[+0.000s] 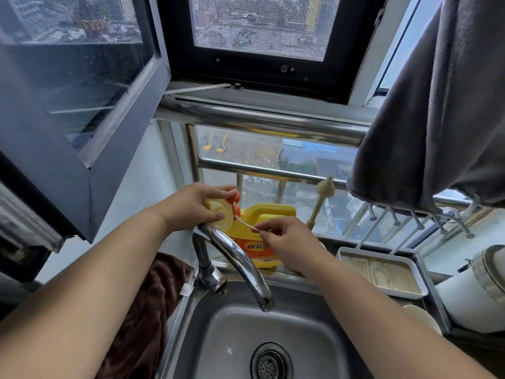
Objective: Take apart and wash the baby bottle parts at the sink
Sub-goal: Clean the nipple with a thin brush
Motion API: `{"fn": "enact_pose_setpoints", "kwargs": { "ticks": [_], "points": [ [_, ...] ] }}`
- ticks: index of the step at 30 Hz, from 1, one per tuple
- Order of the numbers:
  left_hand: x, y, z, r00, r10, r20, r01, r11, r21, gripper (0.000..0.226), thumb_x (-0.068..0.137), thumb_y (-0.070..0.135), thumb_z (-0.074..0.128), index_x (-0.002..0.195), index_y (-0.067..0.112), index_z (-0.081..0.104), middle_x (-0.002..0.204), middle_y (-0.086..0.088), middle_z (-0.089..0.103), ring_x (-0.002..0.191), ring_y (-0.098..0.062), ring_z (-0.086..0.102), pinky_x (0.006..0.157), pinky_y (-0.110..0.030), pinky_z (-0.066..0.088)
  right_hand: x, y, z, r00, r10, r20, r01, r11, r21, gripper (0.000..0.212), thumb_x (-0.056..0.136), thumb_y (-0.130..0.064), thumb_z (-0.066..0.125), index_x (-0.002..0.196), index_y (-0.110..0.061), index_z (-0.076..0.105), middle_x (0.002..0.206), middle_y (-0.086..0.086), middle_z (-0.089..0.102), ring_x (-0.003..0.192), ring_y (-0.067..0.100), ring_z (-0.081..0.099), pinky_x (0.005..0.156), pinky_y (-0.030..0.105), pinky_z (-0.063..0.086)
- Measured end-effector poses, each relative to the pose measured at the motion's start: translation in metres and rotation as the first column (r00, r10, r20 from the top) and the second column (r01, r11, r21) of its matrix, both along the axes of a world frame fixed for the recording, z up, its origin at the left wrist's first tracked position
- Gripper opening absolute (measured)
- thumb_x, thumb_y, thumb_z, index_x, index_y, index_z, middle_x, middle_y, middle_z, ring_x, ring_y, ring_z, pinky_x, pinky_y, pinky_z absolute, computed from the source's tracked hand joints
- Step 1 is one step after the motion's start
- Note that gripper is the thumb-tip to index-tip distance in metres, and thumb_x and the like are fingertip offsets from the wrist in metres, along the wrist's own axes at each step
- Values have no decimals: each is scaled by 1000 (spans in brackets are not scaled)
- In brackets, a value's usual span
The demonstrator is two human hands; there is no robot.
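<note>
Steel lines the sink basin (218, 337), which holds nothing but its round drain strainer (271, 362); the basin's near edge is cut off by the frame. A curved faucet (240, 263) arches over it, with a brown towel (142, 310) draped to its left. Above the faucet, the left hand (196, 206) grips a pale yellow round bottle lid (220, 214) with orange parts at its upper right, its flat face turned toward the camera; the fingers hide much of its rim. The right hand (287, 239) pinches the end of a thin pale straw (246, 224), whose long axis slants from the lid down to the right. Behind them stands a yellow detergent jug (269, 214), partly hidden. To the right are a bottle brush (323, 192), a white tray (382, 272), and a grey cloth (437, 119) hanging by the window (259, 26).
</note>
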State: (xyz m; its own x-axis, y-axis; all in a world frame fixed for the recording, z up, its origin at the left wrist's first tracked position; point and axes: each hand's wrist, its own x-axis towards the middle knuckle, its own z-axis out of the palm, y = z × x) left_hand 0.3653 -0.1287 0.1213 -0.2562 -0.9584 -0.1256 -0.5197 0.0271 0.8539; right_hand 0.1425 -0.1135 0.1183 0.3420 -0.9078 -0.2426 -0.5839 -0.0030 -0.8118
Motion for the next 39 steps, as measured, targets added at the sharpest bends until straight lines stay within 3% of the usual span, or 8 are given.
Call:
{"fn": "enact_pose_setpoints", "kwargs": {
  "ticks": [9, 13, 17, 19, 23, 27, 36, 39],
  "points": [
    [-4, 3, 6, 998, 22, 54, -23, 1000, 16, 54, 85, -1, 65, 130, 26, 55, 137, 27, 42, 88, 2, 64, 65, -16, 51, 1, 3, 0, 1000, 5, -21, -4, 1000, 7, 22, 97, -21, 53, 112, -21, 69, 100, 1, 68, 87, 15, 61, 74, 27, 51],
    [-4, 3, 6, 997, 24, 79, -25, 1000, 11, 54, 85, -2, 64, 130, 28, 55, 138, 25, 43, 93, -2, 62, 73, -20, 54, 3, 4, 0, 1000, 4, -9, -4, 1000, 22, 22, 97, -20, 53, 112, -22, 69, 100, -1, 67, 89, 14, 60, 71, 24, 49],
    [-3, 5, 5, 995, 93, 37, -93, 996, 4, 54, 87, 0, 63, 124, 38, 55, 106, 11, 67, 65, -20, 56, 61, -28, 52, -3, 8, 3, 1000, 7, 10, -8, 999, 46, 22, 96, -19, 54, 111, -21, 69, 92, -2, 68, 89, 17, 65, 77, 28, 53],
    [-3, 9, 6, 988, 152, 22, -151, 988, -43, 54, 86, 2, 64, 126, 36, 53, 80, 8, 69, 58, -13, 54, 54, -24, 50, -9, 9, 5, 1000, 10, 3, -10, 999, 43, 21, 96, -21, 54, 110, -22, 69, 87, -3, 69, 73, 6, 63, 62, 18, 51],
    [0, 15, 18, 949, 311, 52, -298, 940, -166, 58, 82, 11, 71, 133, 31, 51, 118, -1, 63, 102, -16, 61, 91, -31, 51, -20, 13, 12, 999, -22, 40, 20, 999, 36, 20, 96, -19, 55, 109, -20, 70, 79, -5, 65, 52, -8, 55, 47, 6, 38],
    [-16, 31, 38, 914, 388, 119, -340, 893, -294, 58, 82, 16, 72, 136, 22, 51, 120, 0, 59, 109, -17, 55, 92, -25, 42, -30, 21, 26, 994, -45, 99, 44, 999, 19, 18, 95, -19, 56, 104, -23, 70, 73, -4, 65, 61, -2, 58, 50, 6, 41],
    [-89, 78, 56, 824, 430, -368, -457, 889, 16, 22, 78, 10, 74, 99, 13, 66, 89, -6, 68, 82, -21, 66, 69, -24, 53, -78, 60, 66, 971, -46, 233, 89, 981, -175, 25, 92, -13, 60, 88, -35, 72, 68, -3, 68, 64, 9, 60, 65, 25, 45],
    [-116, 90, 57, 834, 375, -404, -371, 924, 92, 21, 78, 10, 74, 96, 18, 66, 97, -9, 66, 87, -22, 67, 70, -26, 56, -99, 80, 77, 992, -56, 110, 84, 959, -270, 20, 89, -15, 64, 87, -34, 72, 63, -15, 65, 59, -1, 57, 58, 10, 40]
  ]
}}
